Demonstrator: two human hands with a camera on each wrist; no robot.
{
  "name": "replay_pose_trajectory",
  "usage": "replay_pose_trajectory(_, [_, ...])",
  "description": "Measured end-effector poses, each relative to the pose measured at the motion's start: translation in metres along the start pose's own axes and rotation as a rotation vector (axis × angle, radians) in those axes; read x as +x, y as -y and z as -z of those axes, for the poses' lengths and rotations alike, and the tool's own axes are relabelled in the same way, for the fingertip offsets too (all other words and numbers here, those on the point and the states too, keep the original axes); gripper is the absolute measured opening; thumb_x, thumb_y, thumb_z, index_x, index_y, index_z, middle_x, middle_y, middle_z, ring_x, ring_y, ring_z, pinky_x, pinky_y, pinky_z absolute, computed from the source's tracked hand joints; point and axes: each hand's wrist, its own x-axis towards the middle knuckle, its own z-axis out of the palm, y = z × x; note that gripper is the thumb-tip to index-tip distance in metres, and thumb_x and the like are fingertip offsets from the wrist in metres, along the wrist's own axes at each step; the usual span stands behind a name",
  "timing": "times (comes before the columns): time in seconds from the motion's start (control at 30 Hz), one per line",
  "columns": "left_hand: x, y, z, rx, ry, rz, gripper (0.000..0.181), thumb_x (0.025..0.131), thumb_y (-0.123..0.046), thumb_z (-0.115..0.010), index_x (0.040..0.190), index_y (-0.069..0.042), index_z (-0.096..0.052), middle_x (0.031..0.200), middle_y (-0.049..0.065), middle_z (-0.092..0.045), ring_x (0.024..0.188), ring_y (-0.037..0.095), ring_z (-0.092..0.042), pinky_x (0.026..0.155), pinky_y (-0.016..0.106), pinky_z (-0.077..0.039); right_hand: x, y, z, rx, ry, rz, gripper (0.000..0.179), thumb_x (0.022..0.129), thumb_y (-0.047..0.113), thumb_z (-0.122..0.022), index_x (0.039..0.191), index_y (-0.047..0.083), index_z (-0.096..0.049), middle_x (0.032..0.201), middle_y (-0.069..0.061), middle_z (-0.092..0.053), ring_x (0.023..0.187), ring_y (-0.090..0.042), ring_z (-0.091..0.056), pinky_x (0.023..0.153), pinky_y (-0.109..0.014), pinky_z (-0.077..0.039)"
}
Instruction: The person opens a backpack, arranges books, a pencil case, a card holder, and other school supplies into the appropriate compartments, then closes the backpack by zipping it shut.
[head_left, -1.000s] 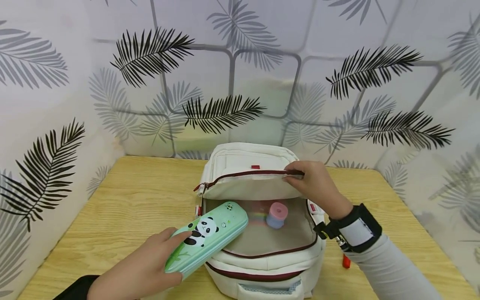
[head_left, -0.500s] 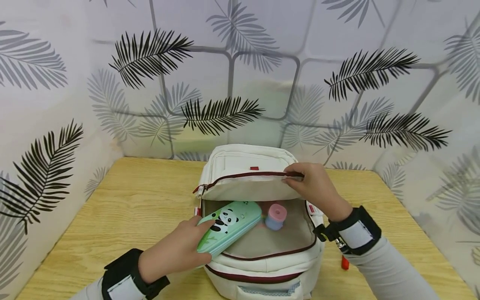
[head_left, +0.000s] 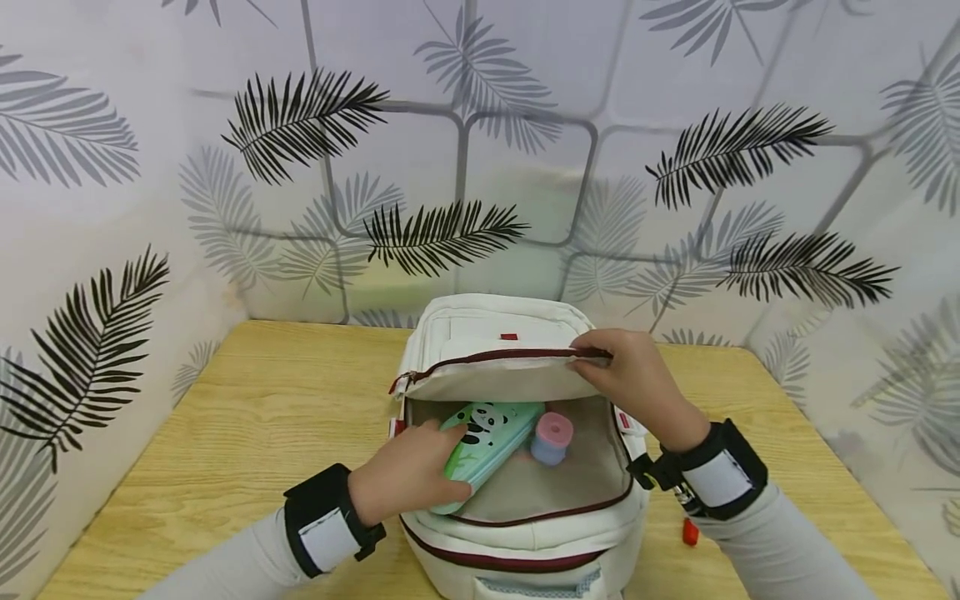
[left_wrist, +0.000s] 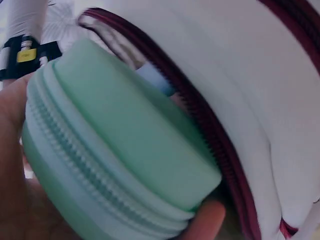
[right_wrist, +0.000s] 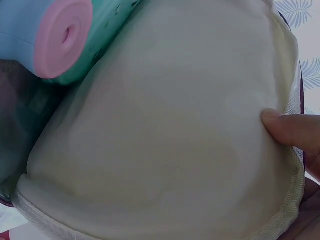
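Observation:
A white backpack [head_left: 525,533] with dark red zips lies on the table, its pocket open toward me. My left hand [head_left: 408,467] grips a green zippered pencil case [head_left: 491,446] with a panda on it; the far end is inside the pocket. In the left wrist view the case's zipped end [left_wrist: 125,125] fills the middle, beside the bag's zip edge. My right hand [head_left: 637,375] pinches the raised flap [head_left: 510,379] by its zip edge, thumb on the lining in the right wrist view. Touching or close to the case, a small pink and blue cylinder [head_left: 552,437] sits inside the pocket.
The wooden table [head_left: 285,400] extends on both sides of the backpack. A small red object [head_left: 690,532] shows at the bag's right side. Leaf-patterned wall covering [head_left: 480,167] stands behind the table.
My left hand has moved right and forward, carrying the pencil case deeper into the backpack's pocket. The right hand keeps holding the flap up in nearly the same place.

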Motion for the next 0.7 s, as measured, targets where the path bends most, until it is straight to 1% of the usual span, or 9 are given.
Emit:
replay_pose_trajectory(0.1, [0.011,0.0,-0.006,0.027,-0.008,-0.004,0.066,0.069,-0.033,-0.07,0.121,0.002,-0.051,0.103,0.016,-0.057,0.081,0.02,-0.05,0.063,0.032,-0.044,-0.002,0.001,0.002,0.008,-0.006,0.001,0.012,0.073,0.002,-0.07,0.084,0.003,-0.068,0.082,-0.009,-0.067,0.072,-0.016,-0.062,0.061,-0.031,-0.049])
replay_pose_trajectory(0.23, [0.022,0.004,-0.014,0.004,0.005,-0.014,0.068,0.07,-0.03,-0.072,0.123,0.005,-0.048,0.113,0.02,-0.052,0.087,0.023,-0.048,0.068,0.035,-0.044,-0.002,0.001,0.003,0.009,-0.006,-0.007,0.011,0.073,0.002,-0.071,0.084,0.004,-0.068,0.082,-0.008,-0.067,0.072,-0.015,-0.061,0.061,-0.03,-0.049])
replay_pose_trajectory(0.37, [0.029,0.01,-0.021,-0.011,0.0,-0.024,0.071,0.07,-0.027,-0.073,0.125,0.006,-0.045,0.12,0.024,-0.047,0.094,0.027,-0.048,0.074,0.038,-0.045,-0.002,0.003,0.003,0.004,0.005,-0.016,0.011,0.073,0.004,-0.07,0.084,0.005,-0.068,0.081,-0.007,-0.067,0.072,-0.015,-0.061,0.062,-0.03,-0.049])
replay_pose_trajectory(0.47, [0.034,0.013,-0.024,-0.024,-0.001,-0.024,0.072,0.071,-0.026,-0.073,0.127,0.007,-0.043,0.122,0.025,-0.045,0.1,0.029,-0.048,0.078,0.039,-0.045,-0.003,0.004,0.003,0.007,0.011,-0.021,0.01,0.074,0.003,-0.07,0.084,0.005,-0.069,0.082,-0.007,-0.067,0.072,-0.015,-0.061,0.062,-0.03,-0.049])
replay_pose_trajectory(0.57, [0.039,0.016,-0.025,-0.046,0.002,-0.027,0.072,0.072,-0.027,-0.073,0.129,0.006,-0.041,0.124,0.025,-0.045,0.107,0.031,-0.048,0.084,0.04,-0.043,-0.003,0.005,0.004,0.009,0.014,-0.027,0.01,0.074,0.003,-0.07,0.084,0.004,-0.069,0.082,-0.008,-0.067,0.072,-0.015,-0.061,0.062,-0.03,-0.049])
replay_pose_trajectory(0.7, [0.04,0.02,-0.025,-0.088,0.008,-0.04,0.071,0.075,-0.03,-0.07,0.13,0.004,-0.041,0.131,0.022,-0.042,0.118,0.033,-0.042,0.093,0.041,-0.039,-0.004,0.005,0.004,0.008,0.015,-0.034,0.01,0.074,0.003,-0.07,0.084,0.004,-0.069,0.082,-0.007,-0.067,0.072,-0.015,-0.061,0.062,-0.03,-0.049])
